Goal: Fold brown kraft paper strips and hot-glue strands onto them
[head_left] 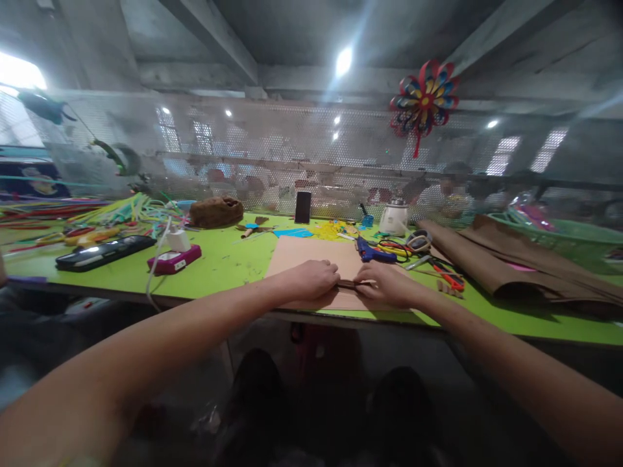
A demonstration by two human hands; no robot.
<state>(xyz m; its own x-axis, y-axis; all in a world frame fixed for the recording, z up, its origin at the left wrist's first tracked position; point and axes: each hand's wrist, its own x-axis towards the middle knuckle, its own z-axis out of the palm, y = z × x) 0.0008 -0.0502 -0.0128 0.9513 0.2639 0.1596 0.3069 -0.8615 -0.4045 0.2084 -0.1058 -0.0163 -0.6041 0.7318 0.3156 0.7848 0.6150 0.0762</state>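
Observation:
A thin dark brown strip (347, 284) lies between my hands, just above or on a light wooden board (311, 254). My left hand (314, 279) has its fingers curled down and closed on the strip's left end. At the other end, the fingertips of my right hand (384, 284) pinch it. What the strip is made of cannot be made out. Just beyond my right hand rests a blue glue gun (374, 251), near the board's far right corner.
On the green table (228, 259) are a purple power strip (175, 259), a black case (104, 251), a brown pouch (217, 213), a phone (302, 207), yellow scraps (335, 230), orange-handled pliers (450, 277) and brown paper (516, 266). A perforated screen (272, 143) stands behind.

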